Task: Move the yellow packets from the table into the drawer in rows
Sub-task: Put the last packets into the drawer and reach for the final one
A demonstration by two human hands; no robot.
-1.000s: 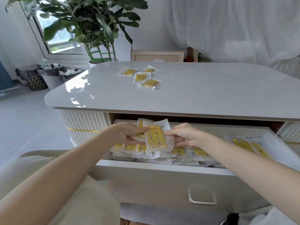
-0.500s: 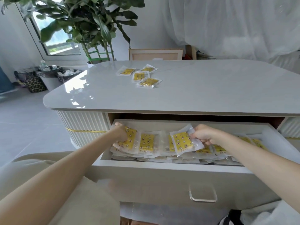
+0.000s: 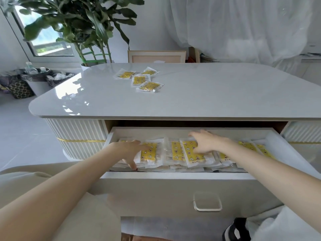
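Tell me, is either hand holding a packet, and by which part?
Neither grips anything. The left hand and right hand rest open, fingers flat on top of the packets in the drawer.

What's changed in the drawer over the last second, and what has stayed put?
The packets that both hands held up over the drawer now lie flat in the top row. The left hand moved left and rests open on the end packet. The right hand let go of the packet it pinched and lies flat on the row. The four yellow packets on the table stayed.
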